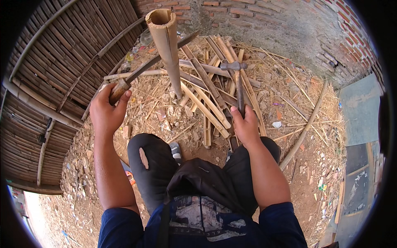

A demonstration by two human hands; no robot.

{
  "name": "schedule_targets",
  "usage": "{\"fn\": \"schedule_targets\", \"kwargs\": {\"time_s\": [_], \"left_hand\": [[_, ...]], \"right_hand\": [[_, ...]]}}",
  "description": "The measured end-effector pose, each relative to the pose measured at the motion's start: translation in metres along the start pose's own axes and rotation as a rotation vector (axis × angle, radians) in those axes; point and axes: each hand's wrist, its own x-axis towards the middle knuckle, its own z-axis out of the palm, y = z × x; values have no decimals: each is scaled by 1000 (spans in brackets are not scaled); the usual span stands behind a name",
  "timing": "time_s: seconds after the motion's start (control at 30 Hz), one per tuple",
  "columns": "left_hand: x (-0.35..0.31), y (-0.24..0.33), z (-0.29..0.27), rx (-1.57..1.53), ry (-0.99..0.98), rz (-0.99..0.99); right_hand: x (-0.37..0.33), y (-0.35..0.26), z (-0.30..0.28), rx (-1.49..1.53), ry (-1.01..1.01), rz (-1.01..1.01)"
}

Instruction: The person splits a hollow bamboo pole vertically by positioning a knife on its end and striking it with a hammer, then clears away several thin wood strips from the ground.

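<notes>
An upright bamboo tube (166,45) stands on the ground ahead of me, its hollow end up and a split running down from the rim. My left hand (108,108) is closed around the wooden handle (119,91) of a machete (144,66). The long blade crosses the tube and comes out on its far right side. The tube hides the blade's middle, so I cannot tell whether it lies in the split or behind. My right hand (247,125) grips the shaft of a hammer (240,84), head away from me, above several split bamboo pieces (206,108).
A woven bamboo wall (62,62) rises at the left and a brick wall (264,25) at the back. Straw and chips cover the ground (157,113). A long pole (306,126) lies at the right, near grey sheets (360,111). My knees (151,165) are bent close by.
</notes>
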Motion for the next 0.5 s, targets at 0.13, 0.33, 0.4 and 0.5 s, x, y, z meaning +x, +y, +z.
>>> {"fn": "schedule_targets", "kwargs": {"time_s": [0.13,0.33,0.4,0.5], "left_hand": [[-2,-5,1,31,23,22],[-4,-5,0,-9,-1,-33],[-5,-7,1,1,13,-15],[-5,-7,0,0,12,-27]], "right_hand": [[1,1,2,-3,1,8],[0,1,1,2,-5,24],[0,1,2,2,-7,20],[1,0,1,-10,-9,15]]}}
